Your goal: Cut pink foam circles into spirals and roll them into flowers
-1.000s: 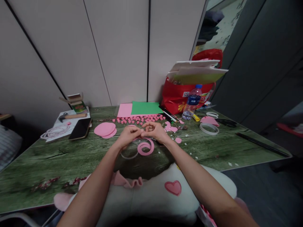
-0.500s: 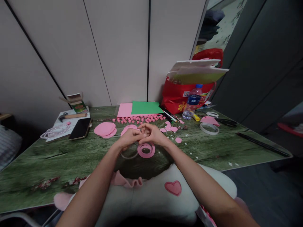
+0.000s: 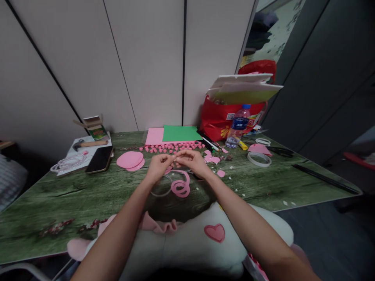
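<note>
Close together over the middle of the table, my left hand (image 3: 158, 167) and my right hand (image 3: 193, 162) meet at the fingertips. Both are closed in a pinch on the end of a pink paper spiral strip (image 3: 181, 189), whose loose coils hang below the fingers. The exact grip at the tips is partly hidden. Under my left hand a pale ring (image 3: 161, 194), like a tape roll, lies on the table. Pink paper circles (image 3: 129, 159) lie to the left, and several small pink rolled paper roses (image 3: 171, 148) are lined up behind my hands.
Left stand a phone (image 3: 99, 159), a hammer (image 3: 90, 144), and beads (image 3: 68, 162). Pink and green sheets (image 3: 181, 133) lie at the back. Right are a water bottle (image 3: 238, 127), red bag (image 3: 215, 117), tape roll (image 3: 259, 159), and paper scraps (image 3: 221, 173). A plush cushion (image 3: 187, 249) fills my lap.
My hands have risen slightly and their fingertips have drawn into a tighter pinch. The pink spiral has loosened, with a longer stretch of strip showing between fingers and coils.
</note>
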### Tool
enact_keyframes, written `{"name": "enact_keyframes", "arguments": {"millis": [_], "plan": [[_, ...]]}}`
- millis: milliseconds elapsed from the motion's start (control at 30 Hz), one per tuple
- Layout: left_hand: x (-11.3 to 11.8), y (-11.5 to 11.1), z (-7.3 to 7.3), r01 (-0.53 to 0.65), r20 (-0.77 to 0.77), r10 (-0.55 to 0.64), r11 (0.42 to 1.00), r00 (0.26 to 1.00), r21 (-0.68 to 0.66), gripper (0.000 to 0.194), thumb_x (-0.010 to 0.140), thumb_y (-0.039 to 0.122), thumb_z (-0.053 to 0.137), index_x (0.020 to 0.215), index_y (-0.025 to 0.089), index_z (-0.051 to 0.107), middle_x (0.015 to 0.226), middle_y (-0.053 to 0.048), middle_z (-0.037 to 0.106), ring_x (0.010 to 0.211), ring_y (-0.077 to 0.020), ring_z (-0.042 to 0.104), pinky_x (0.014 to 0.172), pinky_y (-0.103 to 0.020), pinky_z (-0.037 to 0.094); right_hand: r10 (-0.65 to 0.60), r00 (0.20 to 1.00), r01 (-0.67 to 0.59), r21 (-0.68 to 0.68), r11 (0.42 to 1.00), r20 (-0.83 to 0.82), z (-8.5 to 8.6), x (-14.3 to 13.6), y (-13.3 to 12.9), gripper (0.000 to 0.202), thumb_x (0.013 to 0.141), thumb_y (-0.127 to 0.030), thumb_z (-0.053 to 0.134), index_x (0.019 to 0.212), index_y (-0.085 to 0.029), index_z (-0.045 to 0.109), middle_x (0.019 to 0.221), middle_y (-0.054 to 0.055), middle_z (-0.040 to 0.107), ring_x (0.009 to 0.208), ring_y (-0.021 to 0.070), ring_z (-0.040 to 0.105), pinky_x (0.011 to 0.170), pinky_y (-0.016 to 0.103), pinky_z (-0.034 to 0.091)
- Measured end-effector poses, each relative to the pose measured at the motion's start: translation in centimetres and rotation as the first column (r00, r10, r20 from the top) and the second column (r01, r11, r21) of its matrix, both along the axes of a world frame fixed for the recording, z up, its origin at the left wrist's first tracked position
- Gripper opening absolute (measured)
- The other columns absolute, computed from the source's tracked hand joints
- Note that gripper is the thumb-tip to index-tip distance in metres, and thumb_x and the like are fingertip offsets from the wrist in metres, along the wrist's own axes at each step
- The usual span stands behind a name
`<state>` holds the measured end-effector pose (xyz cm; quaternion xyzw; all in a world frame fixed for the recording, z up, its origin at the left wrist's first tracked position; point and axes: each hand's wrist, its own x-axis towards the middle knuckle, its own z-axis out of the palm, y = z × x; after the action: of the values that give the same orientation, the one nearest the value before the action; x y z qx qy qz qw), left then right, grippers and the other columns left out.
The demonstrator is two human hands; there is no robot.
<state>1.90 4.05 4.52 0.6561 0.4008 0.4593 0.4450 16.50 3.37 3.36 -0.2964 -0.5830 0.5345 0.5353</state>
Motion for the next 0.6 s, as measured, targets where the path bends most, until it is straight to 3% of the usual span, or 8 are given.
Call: {"name": "enact_keyframes", "arguments": {"millis": [133, 233, 400, 500, 600], "plan": [[-0.19, 0.2, -0.05, -0.016, -0.03, 0.017, 0.999, 0.999, 0.043, 0.027, 0.066, 0.037, 0.058, 0.055, 0.013, 0.058, 0.053, 0.0, 0.057, 0.052, -0.0096, 0.05, 0.053, -0.02, 0.038, -0.048, 0.999, 0.048, 0.012, 0.999, 0.013, 0.01, -0.06, -0.01, 0.027, 0.057, -0.036, 0.067, 0.078, -0.019, 0.06, 0.072, 0.0, 0.062, 0.062, 0.0128, 0.059, 0.064, 0.03, 0.049], [-0.13, 0.09, 0.01, 0.018, 0.012, -0.018, 0.999, 1.0, 0.028, 0.03, 0.068, 0.038, 0.056, 0.053, 0.012, 0.057, 0.054, -0.001, 0.057, 0.053, -0.0093, 0.05, 0.055, -0.02, 0.039, -0.151, 0.986, 0.14, 0.135, 0.981, 0.071, 0.04, -0.11, -0.06, 0.021, 0.061, -0.034, 0.065, 0.077, -0.02, 0.063, 0.072, 0.001, 0.062, 0.063, 0.0141, 0.058, 0.064, 0.03, 0.048], [-0.08, -0.25, 0.16, 0.152, 0.178, -0.128, 0.98, 0.976, -0.126, 0.025, 0.063, 0.034, 0.063, 0.07, 0.01, 0.063, 0.066, -0.003, 0.06, 0.06, -0.01, 0.052, 0.061, -0.023, 0.041, -0.456, 0.87, 0.312, 0.507, 0.803, 0.188, -0.04, 0.22, -0.03, 0.013, 0.071, -0.026, 0.057, 0.081, -0.023, 0.066, 0.084, 0.004, 0.062, 0.083, 0.0164, 0.056, 0.074, 0.03, 0.044], [-0.21, -0.39, 0.31, 0.219, 0.251, -0.159, 0.949, 0.955, -0.229, 0.029, 0.058, 0.029, 0.068, 0.08, 0.011, 0.064, 0.073, -0.004, 0.061, 0.062, -0.0098, 0.053, 0.063, -0.024, 0.042, -0.529, 0.825, 0.318, 0.612, 0.724, 0.198, -0.15, 0.4, 0.07, 0.015, 0.073, -0.023, 0.055, 0.084, -0.023, 0.066, 0.086, 0.004, 0.06, 0.083, 0.0151, 0.055, 0.074, 0.03, 0.044], [-0.31, -0.51, 0.5, 0.272, 0.285, -0.193, 0.924, 0.939, -0.27, 0.027, 0.058, 0.026, 0.069, 0.08, 0.011, 0.064, 0.073, -0.004, 0.06, 0.061, -0.0087, 0.052, 0.065, -0.025, 0.042, -0.555, 0.811, 0.315, 0.659, 0.683, 0.187, -0.27, 0.43, 0.16, 0.013, 0.073, -0.022, 0.056, 0.082, -0.023, 0.066, 0.085, 0.004, 0.06, 0.082, 0.0145, 0.055, 0.075, 0.03, 0.044]]}}
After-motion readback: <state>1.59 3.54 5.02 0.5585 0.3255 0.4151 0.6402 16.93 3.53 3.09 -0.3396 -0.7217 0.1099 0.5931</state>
